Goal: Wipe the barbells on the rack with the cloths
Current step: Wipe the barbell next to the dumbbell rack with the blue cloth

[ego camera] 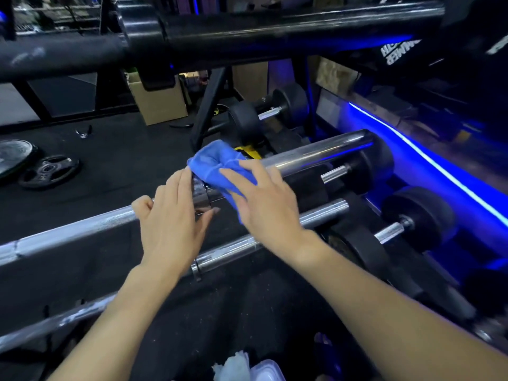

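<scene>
A blue cloth (217, 163) is draped over the chrome barbell (316, 149) where its thick sleeve meets the collar. My right hand (264, 199) lies on the cloth with fingers spread and straight, pressing it onto the bar. My left hand (170, 218) sits over the knurled shaft (68, 229) just left of the collar, fingertips touching the cloth's left edge. A second chrome barbell (275, 229) lies lower and nearer, and a third (55, 323) crosses the bottom left. The collar is mostly hidden by my hands.
A thick black bar (247, 26) runs overhead. Black dumbbells (417, 215) line the rack on the right beside a blue light strip (439, 166). Weight plates (49, 171) and a cardboard box (159, 103) sit on the floor. A white cloth (233, 364) and a plastic container (266, 369) lie below.
</scene>
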